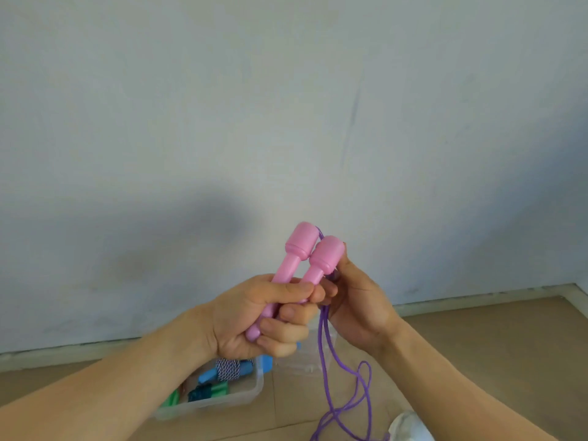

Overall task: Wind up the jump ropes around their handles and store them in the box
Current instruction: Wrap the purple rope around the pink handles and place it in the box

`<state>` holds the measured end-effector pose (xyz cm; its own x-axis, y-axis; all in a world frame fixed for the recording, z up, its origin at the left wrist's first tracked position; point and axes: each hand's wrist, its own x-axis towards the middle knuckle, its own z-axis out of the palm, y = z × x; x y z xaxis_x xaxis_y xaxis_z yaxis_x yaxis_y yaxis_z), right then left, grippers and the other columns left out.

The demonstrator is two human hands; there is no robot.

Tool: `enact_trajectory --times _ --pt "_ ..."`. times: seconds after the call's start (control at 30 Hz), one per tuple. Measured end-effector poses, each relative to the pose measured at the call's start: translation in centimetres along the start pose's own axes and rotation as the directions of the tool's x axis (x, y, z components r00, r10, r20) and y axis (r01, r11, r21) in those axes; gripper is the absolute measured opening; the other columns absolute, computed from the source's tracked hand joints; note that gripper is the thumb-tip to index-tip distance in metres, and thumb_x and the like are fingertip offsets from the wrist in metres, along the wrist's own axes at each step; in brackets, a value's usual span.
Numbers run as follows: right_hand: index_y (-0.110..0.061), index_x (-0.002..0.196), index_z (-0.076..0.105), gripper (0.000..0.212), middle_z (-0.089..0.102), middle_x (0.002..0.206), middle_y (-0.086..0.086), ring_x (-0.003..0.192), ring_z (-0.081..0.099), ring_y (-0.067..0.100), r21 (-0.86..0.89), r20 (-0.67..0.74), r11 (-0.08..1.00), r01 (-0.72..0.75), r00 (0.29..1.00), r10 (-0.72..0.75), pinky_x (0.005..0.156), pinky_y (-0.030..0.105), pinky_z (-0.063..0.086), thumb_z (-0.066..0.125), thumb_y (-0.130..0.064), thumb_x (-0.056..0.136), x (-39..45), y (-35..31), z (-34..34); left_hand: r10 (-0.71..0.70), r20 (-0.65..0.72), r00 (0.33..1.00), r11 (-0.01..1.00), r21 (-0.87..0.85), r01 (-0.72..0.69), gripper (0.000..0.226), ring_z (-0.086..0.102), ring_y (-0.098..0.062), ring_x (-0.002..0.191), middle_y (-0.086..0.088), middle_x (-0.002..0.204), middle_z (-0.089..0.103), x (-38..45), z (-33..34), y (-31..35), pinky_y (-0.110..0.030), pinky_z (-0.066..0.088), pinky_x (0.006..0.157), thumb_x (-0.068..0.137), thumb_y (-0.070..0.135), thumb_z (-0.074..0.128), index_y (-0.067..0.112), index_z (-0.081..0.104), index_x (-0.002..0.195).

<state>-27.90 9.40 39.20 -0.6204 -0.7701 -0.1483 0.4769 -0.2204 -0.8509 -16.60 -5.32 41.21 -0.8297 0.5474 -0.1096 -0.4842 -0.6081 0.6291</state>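
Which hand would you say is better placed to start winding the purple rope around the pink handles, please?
The right hand, probably: its fingers already touch the purple rope beside the pink handles, while the left hand grips both handles together.

Two pink plastic jump-rope handles [310,265] side by side, upright, tilted; thin purple cord [331,377] hanging, unwound. Clear plastic box [251,394] below, holding wound ropes [227,370].

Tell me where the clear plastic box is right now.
In the head view the clear plastic box sits on the floor at lower centre-left, below the left hand and partly hidden by that forearm, left of the hanging purple rope.
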Motion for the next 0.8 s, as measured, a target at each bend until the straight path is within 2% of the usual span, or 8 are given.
enact_trajectory --times 0.13,0.3,0.37,0.47,0.53,0.63,0.7,0.8 --pt "0.013 0.094 0.051 0.037 0.043 0.074 0.013 0.068 0.033 0.027 -0.282 -0.191 0.958 0.05 0.976 -0.107 0.061 0.036 0.033 0.048 -0.024 0.102 -0.6 2.5 2.4 0.1 -0.339 0.935 0.932 0.361 0.031 0.023 0.025 -0.005 0.04 0.002 0.06 0.033 -0.2 -0.3 0.3 -0.014 0.027 0.038 0.097 0.02 0.057 0.014 0.045 0.078" --pt "-0.004 0.081 0.057 0.027 0.054 0.06 0.003 0.049 0.044 0.009 -0.745 -0.195 0.662 -0.08 0.975 -0.102 0.046 0.018 0.037 0.039 -0.01 0.1 -1.8 2.2 3.4 0.183 -0.521 0.834 0.696 0.667 0.264 0.027 0.023 -0.011 0.044 0.002 0.057 0.034 -0.6 -0.7 0.3 -0.019 0.024 0.04 0.102 0.017 0.049 0.012 0.044 0.076" --pt "-0.002 0.084 0.061 0.029 0.061 0.068 0.003 0.052 0.053 0.009 -0.756 -0.194 0.641 -0.133 0.981 -0.026 0.051 0.018 0.044 0.038 -0.009 0.101 -2.0 2.4 3.6 0.213 -0.546 0.81 0.605 0.725 0.33 0.024 0.028 -0.012 0.043 0.001 0.057 0.039 -0.6 -0.8 0.1 -0.021 0.027 0.041 0.101 0.017 0.048 0.01 0.048 0.078" --pt "0.002 0.096 0.066 0.031 0.068 0.076 0.006 0.063 0.067 0.016 -0.704 -0.196 0.676 -0.219 0.974 0.111 0.064 0.022 0.054 0.037 -0.01 0.102 -2.2 3.0 3.8 0.355 -0.524 0.775 0.203 0.852 0.483 0.022 0.048 -0.015 0.055 -0.004 0.068 0.059 -0.4 -1.8 -0.2 -0.03 0.042 0.053 0.097 0.022 0.049 0.015 0.054 0.077" --pt "0.004 0.102 0.066 0.029 0.069 0.076 0.006 0.067 0.072 0.023 -0.627 -0.201 0.722 -0.293 0.956 0.214 0.067 0.028 0.056 0.039 -0.009 0.101 -2.2 3.3 4.2 0.417 -0.55 0.723 0.008 0.798 0.602 0.009 0.058 -0.018 0.073 -0.006 0.088 0.064 -0.4 -2.8 -0.6 -0.036 0.046 0.068 0.096 0.025 0.049 0.017 0.053 0.094" --pt "0.004 0.092 0.064 0.021 0.06 0.062 0.003 0.046 0.057 0.016 -0.516 -0.253 0.768 -0.379 0.924 0.285 0.057 0.031 0.053 0.045 -0.003 0.095 -2.2 3.7 4.9 0.41 -0.541 0.734 -0.239 0.713 0.659 0.018 0.059 -0.03 0.084 -0.012 0.097 0.063 0.0 -3.6 -1.5 -0.038 0.04 0.066 0.093 0.017 0.049 0.011 0.044 0.109" --pt "0.002 0.09 0.065 0.018 0.053 0.059 0.002 0.043 0.04 0.011 -0.485 -0.306 0.769 -0.417 0.905 0.297 0.049 0.027 0.045 0.047 -0.002 0.091 -2.0 3.6 4.8 0.418 -0.522 0.743 -0.306 0.689 0.657 0.018 0.054 -0.028 0.076 -0.01 0.089 0.058 0.4 -3.7 -1.8 -0.035 0.037 0.062 0.09 0.013 0.051 0.013 0.039 0.104" --pt "0.009 0.093 0.069 0.02 0.053 0.058 0.003 0.043 0.038 0.012 -0.535 -0.339 0.725 -0.433 0.896 0.286 0.047 0.026 0.044 0.056 -0.004 0.088 -1.7 3.0 4.5 0.426 -0.546 0.721 -0.356 0.632 0.689 0.02 0.051 -0.026 0.074 -0.005 0.084 0.052 0.7 -3.6 -1.6 -0.034 0.036 0.061 0.088 0.01 0.052 0.014 0.039 0.103"
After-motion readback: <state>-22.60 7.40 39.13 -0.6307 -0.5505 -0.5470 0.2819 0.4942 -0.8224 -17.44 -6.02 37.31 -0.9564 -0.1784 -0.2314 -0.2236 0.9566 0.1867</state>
